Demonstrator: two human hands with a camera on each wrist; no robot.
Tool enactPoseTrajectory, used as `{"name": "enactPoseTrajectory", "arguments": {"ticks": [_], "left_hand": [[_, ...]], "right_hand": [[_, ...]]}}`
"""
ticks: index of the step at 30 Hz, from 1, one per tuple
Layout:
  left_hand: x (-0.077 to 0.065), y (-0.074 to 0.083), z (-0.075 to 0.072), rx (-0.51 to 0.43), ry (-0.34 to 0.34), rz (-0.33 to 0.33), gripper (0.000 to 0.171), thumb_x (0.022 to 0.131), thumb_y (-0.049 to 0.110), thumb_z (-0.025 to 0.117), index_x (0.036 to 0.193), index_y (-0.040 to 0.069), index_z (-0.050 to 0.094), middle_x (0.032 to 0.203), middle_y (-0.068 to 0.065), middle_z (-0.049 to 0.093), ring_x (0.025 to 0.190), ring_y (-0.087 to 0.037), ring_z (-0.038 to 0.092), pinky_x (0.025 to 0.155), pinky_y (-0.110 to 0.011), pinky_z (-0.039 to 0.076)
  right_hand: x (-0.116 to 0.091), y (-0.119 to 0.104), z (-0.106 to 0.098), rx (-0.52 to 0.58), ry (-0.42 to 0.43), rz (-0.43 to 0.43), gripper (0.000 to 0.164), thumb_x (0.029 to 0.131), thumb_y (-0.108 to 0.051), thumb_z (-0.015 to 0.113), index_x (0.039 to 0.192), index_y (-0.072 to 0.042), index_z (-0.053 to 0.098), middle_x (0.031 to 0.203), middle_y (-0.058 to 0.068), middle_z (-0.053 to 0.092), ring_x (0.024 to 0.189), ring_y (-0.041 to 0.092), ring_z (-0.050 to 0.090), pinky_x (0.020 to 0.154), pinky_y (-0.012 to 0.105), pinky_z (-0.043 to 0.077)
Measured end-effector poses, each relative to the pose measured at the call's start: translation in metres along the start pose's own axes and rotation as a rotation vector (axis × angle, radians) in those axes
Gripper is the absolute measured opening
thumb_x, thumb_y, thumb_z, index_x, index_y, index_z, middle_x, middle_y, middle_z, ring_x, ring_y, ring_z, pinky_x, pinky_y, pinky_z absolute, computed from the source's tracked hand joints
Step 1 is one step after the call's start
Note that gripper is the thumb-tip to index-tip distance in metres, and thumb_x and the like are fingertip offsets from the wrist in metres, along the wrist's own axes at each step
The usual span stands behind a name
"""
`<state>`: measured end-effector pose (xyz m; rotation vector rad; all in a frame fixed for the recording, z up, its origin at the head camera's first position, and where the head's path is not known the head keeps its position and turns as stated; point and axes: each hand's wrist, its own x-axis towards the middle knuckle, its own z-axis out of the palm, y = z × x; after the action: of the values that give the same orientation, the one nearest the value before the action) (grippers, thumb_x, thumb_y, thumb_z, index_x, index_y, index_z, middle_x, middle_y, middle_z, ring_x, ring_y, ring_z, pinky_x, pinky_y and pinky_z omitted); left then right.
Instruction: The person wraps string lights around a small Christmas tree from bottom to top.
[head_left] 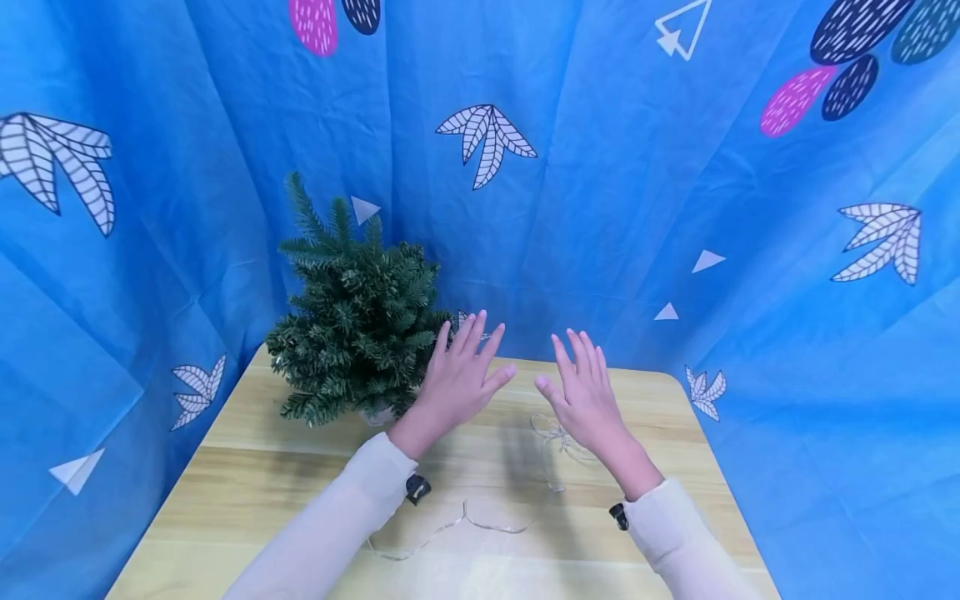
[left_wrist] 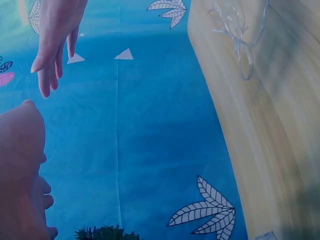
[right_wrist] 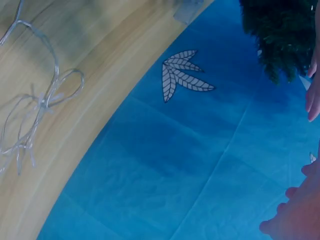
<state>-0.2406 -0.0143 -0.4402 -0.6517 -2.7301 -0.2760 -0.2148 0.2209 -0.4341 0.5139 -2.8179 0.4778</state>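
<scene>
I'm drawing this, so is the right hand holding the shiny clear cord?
No, the right hand has its fingers stretched out, and the clear cord lies on the wooden table.

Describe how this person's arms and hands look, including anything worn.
The left sleeve and right sleeve are plain off-white, ending near the wrists. A small black piece shows at the left sleeve's end, a second black piece at the right's. The left hand and right hand are gloveless.
</scene>
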Motion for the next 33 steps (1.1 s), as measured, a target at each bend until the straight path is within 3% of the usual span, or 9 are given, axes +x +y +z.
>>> {"name": "enactPoseTrajectory", "arguments": {"ticks": [5, 11, 23, 29, 33], "left_hand": [[-0.01, 0.004, 0.0, -0.029, 0.001, 0.01, 0.075, 0.102, 0.069, 0.015, 0.163, 0.024, 0.016, 0.17, -0.008, 0.009, 0.157, -0.028, 0.007, 0.124, -0.059, 0.007], [-0.027, 0.01, 0.0, -0.106, -0.007, 0.015, 0.074, 0.103, 0.066, 0.017, 0.163, 0.022, 0.013, 0.17, -0.008, 0.004, 0.158, -0.026, 0.004, 0.124, -0.057, 0.01], [-0.056, 0.009, 0.009, -0.062, 0.033, 0.015, 0.079, 0.103, 0.066, 0.023, 0.161, 0.013, 0.023, 0.167, -0.016, 0.02, 0.152, -0.036, 0.025, 0.121, -0.058, 0.022], [-0.071, 0.009, 0.015, -0.033, 0.026, 0.062, 0.08, 0.104, 0.064, 0.026, 0.16, 0.008, 0.023, 0.165, -0.018, 0.024, 0.152, -0.034, 0.024, 0.124, -0.053, 0.017], [-0.079, 0.009, 0.02, -0.025, 0.021, 0.06, 0.079, 0.104, 0.064, 0.026, 0.161, 0.009, 0.022, 0.165, -0.017, 0.024, 0.153, -0.033, 0.024, 0.124, -0.052, 0.014]], "right_hand": [[-0.005, -0.007, 0.003, 0.019, 0.023, -0.022, 0.073, 0.105, -0.046, 0.049, 0.162, -0.011, 0.02, 0.168, 0.017, 0.014, 0.156, 0.038, 0.004, 0.123, 0.061, 0.003], [-0.013, -0.012, 0.009, 0.026, 0.028, -0.027, 0.072, 0.105, -0.048, 0.047, 0.161, -0.011, 0.022, 0.167, 0.017, 0.017, 0.156, 0.037, 0.005, 0.123, 0.059, 0.004], [-0.028, -0.023, 0.027, 0.034, 0.006, -0.042, 0.07, 0.105, -0.045, 0.048, 0.16, -0.008, 0.024, 0.166, 0.017, 0.019, 0.156, 0.035, 0.008, 0.124, 0.056, 0.01], [-0.036, -0.03, 0.037, 0.046, 0.001, -0.051, 0.069, 0.105, -0.045, 0.049, 0.159, -0.008, 0.028, 0.163, 0.018, 0.025, 0.154, 0.036, 0.014, 0.123, 0.055, 0.016], [-0.041, -0.032, 0.045, 0.058, 0.01, -0.067, 0.069, 0.105, -0.045, 0.049, 0.159, -0.008, 0.029, 0.163, 0.017, 0.025, 0.154, 0.036, 0.014, 0.122, 0.056, 0.017]]}}
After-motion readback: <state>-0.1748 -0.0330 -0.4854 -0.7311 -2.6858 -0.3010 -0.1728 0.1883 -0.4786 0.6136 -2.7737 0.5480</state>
